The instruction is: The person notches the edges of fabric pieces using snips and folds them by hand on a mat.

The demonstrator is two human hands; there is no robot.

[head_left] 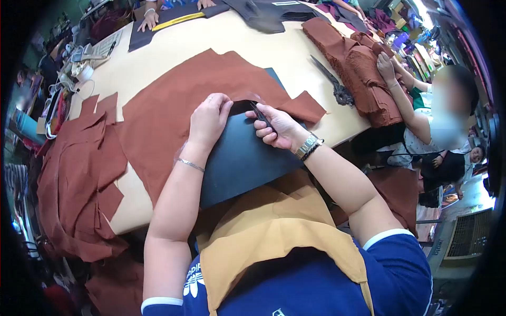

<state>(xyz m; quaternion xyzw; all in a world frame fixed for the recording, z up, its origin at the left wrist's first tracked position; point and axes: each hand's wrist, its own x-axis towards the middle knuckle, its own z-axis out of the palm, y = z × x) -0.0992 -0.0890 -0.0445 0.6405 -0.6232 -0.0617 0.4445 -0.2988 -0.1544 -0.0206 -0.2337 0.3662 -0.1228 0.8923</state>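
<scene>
My left hand (211, 117) is closed in a pinch at the upper left edge of a dark blue-grey sheet (247, 158); what it grips is too small to make out. Small dark thread snips (262, 115) are held in my right hand (279, 129), beside that sheet's upper right edge. A small black opening or piece (241, 108) shows between my hands. Rust-brown fabric (174, 100) spreads flat beyond and around them, partly over the sheet.
Rust fabric pieces (79, 184) hang over the table's left edge. Large scissors (334, 81) lie right of centre, near a rust fabric pile (363, 73) handled by a co-worker. Another person's hands press dark fabric (182, 26) by a yellow ruler (177, 20) at the far side.
</scene>
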